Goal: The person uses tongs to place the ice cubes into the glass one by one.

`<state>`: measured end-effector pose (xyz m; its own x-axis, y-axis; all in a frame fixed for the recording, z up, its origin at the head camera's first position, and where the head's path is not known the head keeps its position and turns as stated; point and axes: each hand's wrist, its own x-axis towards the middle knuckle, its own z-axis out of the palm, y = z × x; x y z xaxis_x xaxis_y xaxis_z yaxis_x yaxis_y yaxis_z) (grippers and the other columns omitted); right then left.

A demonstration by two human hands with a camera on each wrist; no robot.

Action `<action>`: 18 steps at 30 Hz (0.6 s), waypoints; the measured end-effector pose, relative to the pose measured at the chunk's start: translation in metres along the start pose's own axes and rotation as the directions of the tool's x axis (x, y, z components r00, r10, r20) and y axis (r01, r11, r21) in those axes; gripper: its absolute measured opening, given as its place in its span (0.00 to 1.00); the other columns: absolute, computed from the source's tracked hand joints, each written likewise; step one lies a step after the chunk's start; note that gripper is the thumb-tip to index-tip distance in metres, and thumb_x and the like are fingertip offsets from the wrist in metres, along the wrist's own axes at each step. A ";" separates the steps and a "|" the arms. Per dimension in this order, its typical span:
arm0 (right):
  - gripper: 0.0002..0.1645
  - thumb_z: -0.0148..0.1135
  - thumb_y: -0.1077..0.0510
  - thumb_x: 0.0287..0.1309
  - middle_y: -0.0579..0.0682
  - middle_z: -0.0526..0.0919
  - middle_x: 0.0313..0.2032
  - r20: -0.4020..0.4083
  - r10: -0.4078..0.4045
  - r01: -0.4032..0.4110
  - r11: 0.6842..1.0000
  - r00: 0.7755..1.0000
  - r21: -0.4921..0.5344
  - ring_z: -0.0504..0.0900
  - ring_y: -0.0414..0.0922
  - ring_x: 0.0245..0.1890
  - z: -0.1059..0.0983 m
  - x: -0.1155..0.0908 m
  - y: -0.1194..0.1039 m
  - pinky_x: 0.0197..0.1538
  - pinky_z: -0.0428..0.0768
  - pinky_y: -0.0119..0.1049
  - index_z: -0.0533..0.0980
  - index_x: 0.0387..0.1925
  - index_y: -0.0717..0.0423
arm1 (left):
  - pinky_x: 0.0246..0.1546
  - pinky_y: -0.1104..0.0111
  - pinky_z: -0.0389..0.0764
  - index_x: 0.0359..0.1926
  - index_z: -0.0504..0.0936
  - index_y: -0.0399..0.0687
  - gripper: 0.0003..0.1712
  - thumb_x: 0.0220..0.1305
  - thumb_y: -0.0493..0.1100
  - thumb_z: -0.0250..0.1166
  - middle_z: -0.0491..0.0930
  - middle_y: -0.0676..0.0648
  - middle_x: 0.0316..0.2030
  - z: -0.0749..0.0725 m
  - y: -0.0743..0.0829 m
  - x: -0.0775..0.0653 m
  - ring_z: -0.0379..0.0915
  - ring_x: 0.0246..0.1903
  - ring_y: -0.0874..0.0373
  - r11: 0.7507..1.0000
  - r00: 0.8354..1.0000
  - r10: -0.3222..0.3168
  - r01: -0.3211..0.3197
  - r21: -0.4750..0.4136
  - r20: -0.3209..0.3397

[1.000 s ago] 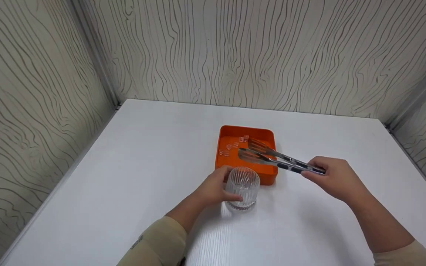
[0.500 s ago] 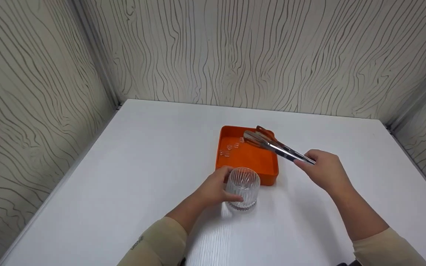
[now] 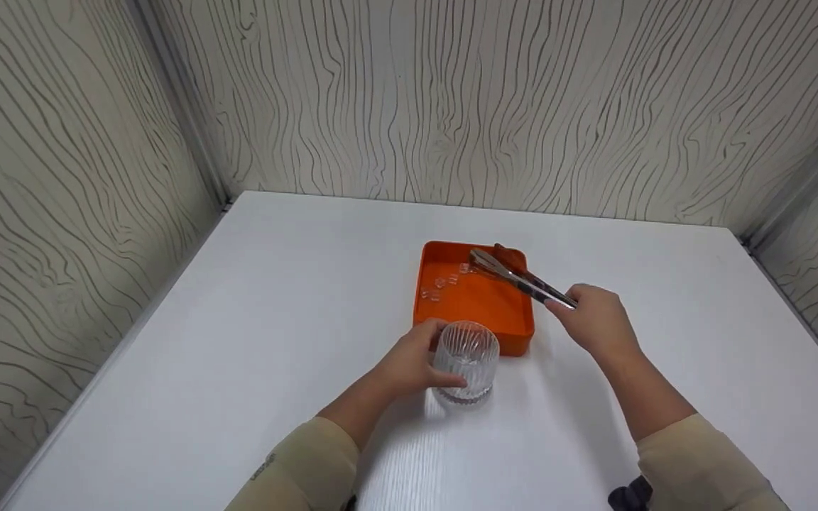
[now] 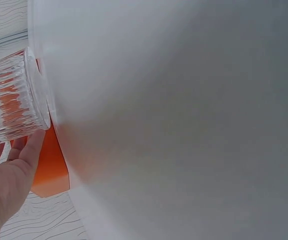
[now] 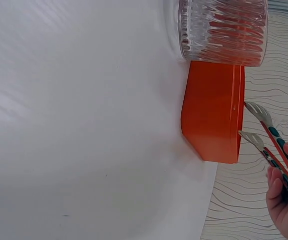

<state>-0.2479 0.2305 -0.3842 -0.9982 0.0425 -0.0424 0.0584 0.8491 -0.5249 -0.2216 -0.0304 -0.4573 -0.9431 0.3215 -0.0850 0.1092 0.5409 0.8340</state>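
Observation:
A ribbed clear glass stands upright on the white table, and my left hand holds it by its left side, thumb across the front. Just behind the glass is a shallow orange tray. Several small clear cubes lie in the tray's left half. My right hand grips metal tongs near their hinged end. The tips of the tongs are spread apart over the back of the tray, close to one cube. In the right wrist view the tips reach the tray's rim; whether they touch a cube is hidden.
White tabletop surrounds the tray and glass. A wood-grain patterned wall rises behind the table, with similar panels at left and right. A dark object shows beside the right sleeve.
My right hand has moved left and slightly up, carrying the tongs' tips farther back over the tray. My left hand and the glass have stayed in place.

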 end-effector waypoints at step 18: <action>0.18 0.54 0.48 0.61 0.54 0.75 0.27 0.051 0.095 -0.095 0.995 0.994 0.014 0.71 0.48 0.27 0.031 0.019 -0.011 0.28 0.72 0.33 0.73 0.35 0.62 | 0.57 0.59 0.68 0.53 0.66 0.63 0.41 0.36 0.52 0.77 0.71 0.60 0.49 0.000 -0.003 0.000 0.68 0.52 0.60 1.000 1.000 0.001 -0.001 -0.022 0.000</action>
<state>-0.2675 0.2054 -0.4058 -0.9862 0.0959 -0.1349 0.1536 0.8338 -0.5302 -0.2223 -0.0318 -0.4595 -0.9429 0.3223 -0.0843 0.1033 0.5235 0.8458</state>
